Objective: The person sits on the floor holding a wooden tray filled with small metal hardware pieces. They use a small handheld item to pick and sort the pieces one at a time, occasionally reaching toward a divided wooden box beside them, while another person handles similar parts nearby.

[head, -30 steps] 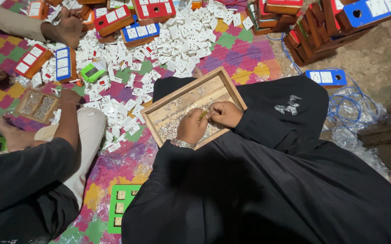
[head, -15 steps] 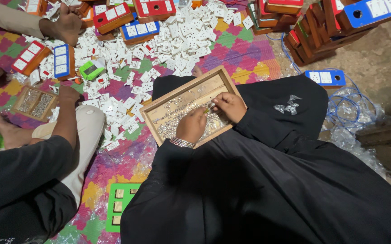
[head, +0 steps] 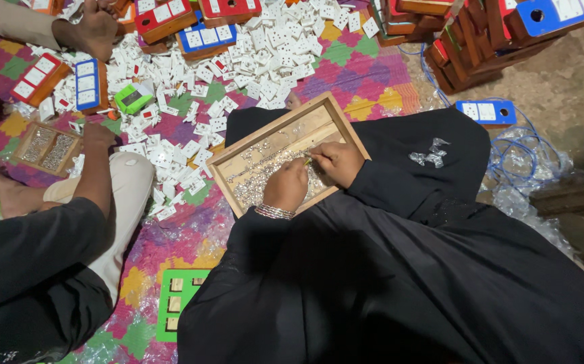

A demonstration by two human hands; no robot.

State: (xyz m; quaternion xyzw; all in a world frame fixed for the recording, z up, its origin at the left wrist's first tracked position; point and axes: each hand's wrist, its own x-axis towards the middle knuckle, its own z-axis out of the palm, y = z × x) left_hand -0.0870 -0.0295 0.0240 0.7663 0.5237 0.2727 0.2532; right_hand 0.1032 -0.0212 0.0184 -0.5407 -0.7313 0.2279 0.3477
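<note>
The right hand (head: 338, 162) has lifted off the small metal parts (head: 265, 176) and now pinches one slim piece between thumb and forefinger, while the left hand (head: 286, 187), fingers curled together, stays pressed on the pile in the wooden tray (head: 338, 116) just below the fingertips.
</note>
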